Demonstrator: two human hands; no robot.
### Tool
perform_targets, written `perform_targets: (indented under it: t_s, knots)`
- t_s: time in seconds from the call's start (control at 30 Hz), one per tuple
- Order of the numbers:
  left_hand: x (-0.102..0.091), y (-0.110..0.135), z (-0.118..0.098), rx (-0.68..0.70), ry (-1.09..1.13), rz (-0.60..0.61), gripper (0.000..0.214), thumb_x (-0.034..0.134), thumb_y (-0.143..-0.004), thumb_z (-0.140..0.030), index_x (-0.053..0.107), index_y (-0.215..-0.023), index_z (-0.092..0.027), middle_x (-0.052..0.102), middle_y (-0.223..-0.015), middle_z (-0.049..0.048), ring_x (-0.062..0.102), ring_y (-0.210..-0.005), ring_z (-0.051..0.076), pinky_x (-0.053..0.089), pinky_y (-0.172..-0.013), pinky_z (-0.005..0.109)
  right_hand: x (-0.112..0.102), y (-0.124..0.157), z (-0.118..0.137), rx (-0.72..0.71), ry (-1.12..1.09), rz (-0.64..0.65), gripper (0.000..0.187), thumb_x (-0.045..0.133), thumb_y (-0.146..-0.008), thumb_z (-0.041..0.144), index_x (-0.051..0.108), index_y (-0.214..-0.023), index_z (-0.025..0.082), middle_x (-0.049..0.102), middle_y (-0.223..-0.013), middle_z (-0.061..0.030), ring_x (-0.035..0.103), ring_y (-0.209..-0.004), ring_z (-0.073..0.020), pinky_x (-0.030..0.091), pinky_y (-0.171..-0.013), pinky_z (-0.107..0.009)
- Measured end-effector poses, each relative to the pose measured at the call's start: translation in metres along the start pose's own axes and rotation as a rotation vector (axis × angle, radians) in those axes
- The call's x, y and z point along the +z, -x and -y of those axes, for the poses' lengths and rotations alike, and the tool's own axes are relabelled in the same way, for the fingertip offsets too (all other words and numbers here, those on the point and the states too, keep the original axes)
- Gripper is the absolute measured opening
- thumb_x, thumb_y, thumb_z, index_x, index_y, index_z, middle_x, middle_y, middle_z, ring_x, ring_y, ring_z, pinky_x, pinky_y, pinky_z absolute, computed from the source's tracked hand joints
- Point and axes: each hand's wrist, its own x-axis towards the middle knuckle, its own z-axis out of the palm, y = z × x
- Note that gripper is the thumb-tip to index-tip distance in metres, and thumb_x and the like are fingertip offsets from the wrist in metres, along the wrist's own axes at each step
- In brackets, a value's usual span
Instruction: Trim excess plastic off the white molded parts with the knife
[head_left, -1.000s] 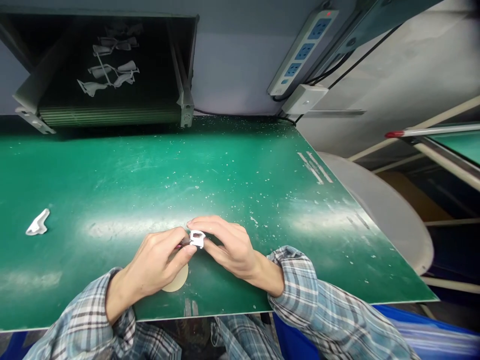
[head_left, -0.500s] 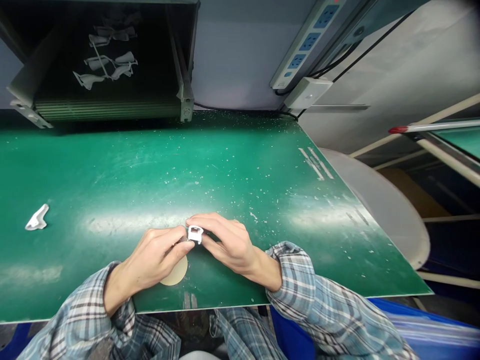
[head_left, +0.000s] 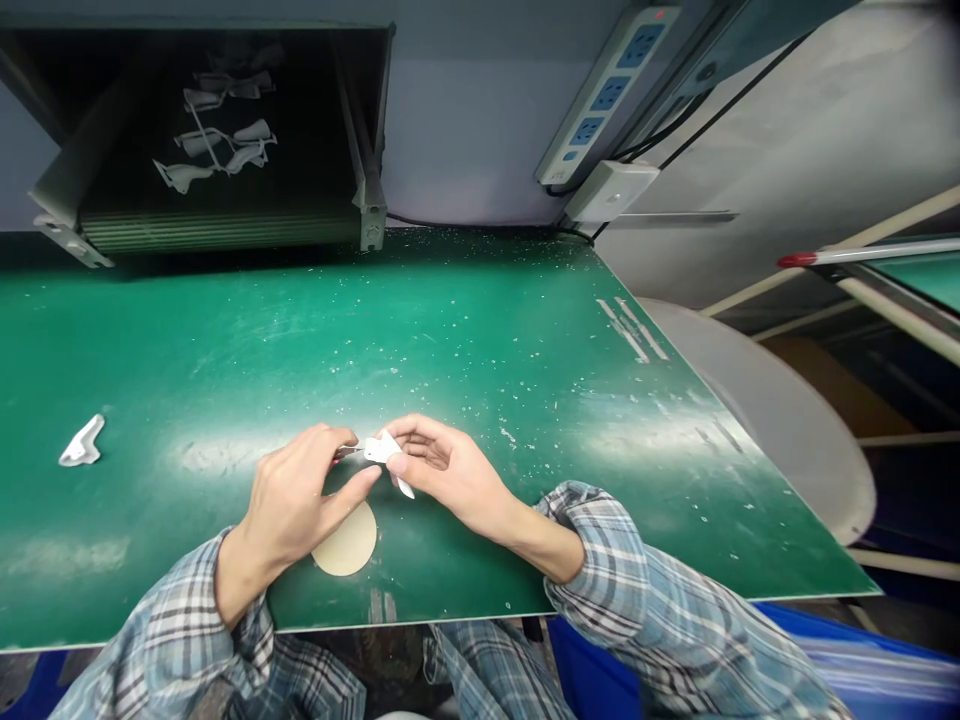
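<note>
Both of my hands meet just above the green table (head_left: 465,330) near its front edge. My right hand (head_left: 442,470) pinches a small white plastic part (head_left: 386,455) between thumb and fingers. My left hand (head_left: 296,500) is closed on a thin tool with a reddish handle (head_left: 346,453), whose tip touches the part. A round beige disc (head_left: 346,545) lies on the table under my left hand.
Another white plastic piece (head_left: 82,442) lies at the table's left. A dark bin (head_left: 217,140) at the back holds several white moulded parts. A power strip (head_left: 604,90) hangs at the back right. A pale round surface (head_left: 772,410) sits beyond the right edge.
Both hands have lifted and shifted slightly away from me. The white part has turned in my right hand, and the beige disc now shows more fully.
</note>
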Motion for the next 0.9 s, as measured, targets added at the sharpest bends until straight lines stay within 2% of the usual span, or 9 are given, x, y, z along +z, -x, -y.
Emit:
perform_targets:
  t_s: [0.1, 0.23, 0.5, 0.9]
  knots:
    - [0.0031, 0.0008, 0.0034, 0.102, -0.180, 0.001, 0.028, 0.052, -0.109, -0.041, 0.059, -0.094, -0.019, 0.065, -0.076, -0.0008, 0.061, -0.063, 0.013, 0.039, -0.057, 0.027, -0.0021, -0.0001, 0.0002, 0.016, 0.014, 0.000, 0.037, 0.086, -0.084, 0.046, 0.070, -0.103, 0.019, 0.069, -0.091, -0.0017, 0.062, -0.074, -0.0111, 0.052, -0.070, -0.024]
    - [0.0038, -0.0009, 0.0032, 0.138, -0.300, -0.001, 0.039, 0.045, -0.112, -0.043, 0.059, -0.085, -0.018, 0.063, -0.069, -0.0006, 0.058, -0.058, 0.014, 0.033, -0.053, 0.031, -0.0031, 0.0010, -0.0018, 0.010, 0.067, -0.017, 0.034, 0.084, -0.086, 0.044, 0.069, -0.102, 0.019, 0.071, -0.093, -0.0035, 0.063, -0.076, -0.0128, 0.052, -0.071, -0.026]
    - [0.0022, -0.0016, 0.0010, 0.136, -0.375, 0.017, 0.051, 0.037, -0.113, -0.047, 0.056, -0.075, -0.018, 0.055, -0.063, -0.0005, 0.051, -0.055, 0.014, 0.029, -0.052, 0.031, -0.0025, 0.0007, -0.0015, -0.004, 0.090, -0.027, 0.033, 0.083, -0.086, 0.044, 0.068, -0.101, 0.019, 0.071, -0.091, -0.0031, 0.062, -0.072, -0.0128, 0.049, -0.069, -0.028]
    - [0.0018, -0.0010, 0.0006, 0.177, -0.370, 0.018, 0.049, 0.041, -0.113, -0.040, 0.051, -0.070, -0.020, 0.050, -0.060, -0.0017, 0.042, -0.052, 0.014, 0.025, -0.050, 0.032, -0.0029, 0.0018, -0.0045, -0.029, 0.090, -0.019, 0.031, 0.082, -0.088, 0.043, 0.069, -0.104, 0.020, 0.070, -0.089, -0.0024, 0.063, -0.074, -0.0136, 0.049, -0.073, -0.029]
